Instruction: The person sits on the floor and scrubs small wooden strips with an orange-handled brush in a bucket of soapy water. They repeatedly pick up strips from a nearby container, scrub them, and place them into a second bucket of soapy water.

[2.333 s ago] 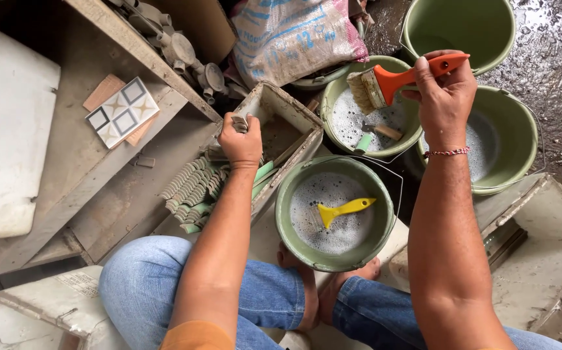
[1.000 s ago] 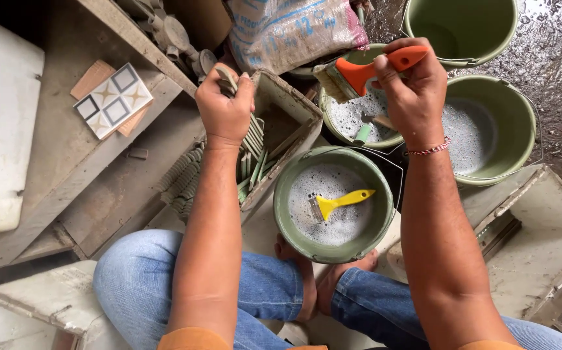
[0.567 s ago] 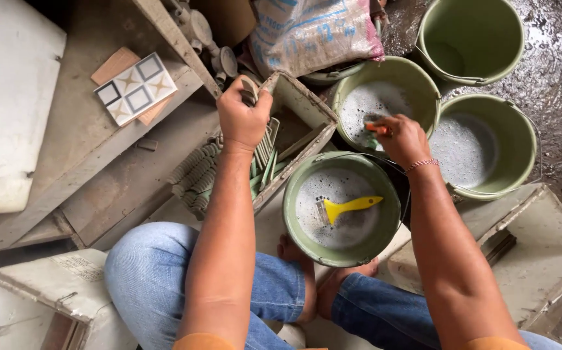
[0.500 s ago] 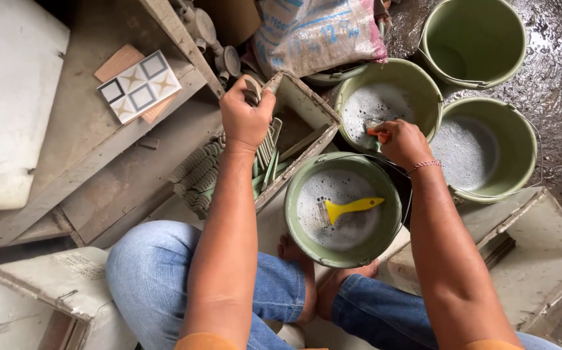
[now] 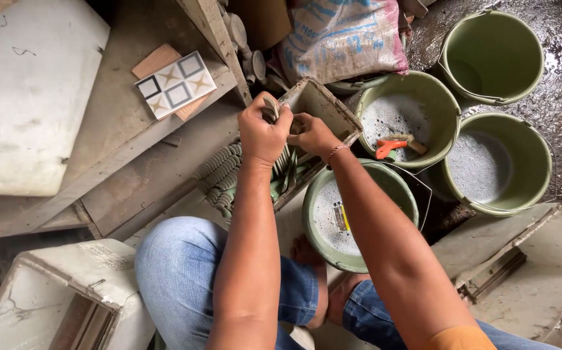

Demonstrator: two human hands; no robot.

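Note:
My left hand (image 5: pixel 263 133) grips a small grey flat piece (image 5: pixel 272 107) over a wooden box (image 5: pixel 323 102). My right hand (image 5: pixel 313 133) has come beside it, its fingers touching the same piece. In the box lie thin green and grey strips (image 5: pixel 288 174). An orange-handled brush (image 5: pixel 392 145) rests in the foamy green bucket (image 5: pixel 405 116) behind my right arm. A yellow-handled tool (image 5: pixel 340 217) lies in the nearer green bucket (image 5: pixel 384 185), partly hidden by my forearm.
Two more green buckets (image 5: pixel 496 162) (image 5: pixel 491 55) stand at the right on wet ground. A patterned tile (image 5: pixel 176 84) lies on a wooden ledge. A printed sack (image 5: pixel 339 35) leans at the back. A row of curved grey pieces (image 5: pixel 222 178) lies left of the box. Concrete moulds surround my knees.
My right hand put the orange brush down in the foamy bucket and moved left to join my left hand on the small piece. The view has shifted slightly.

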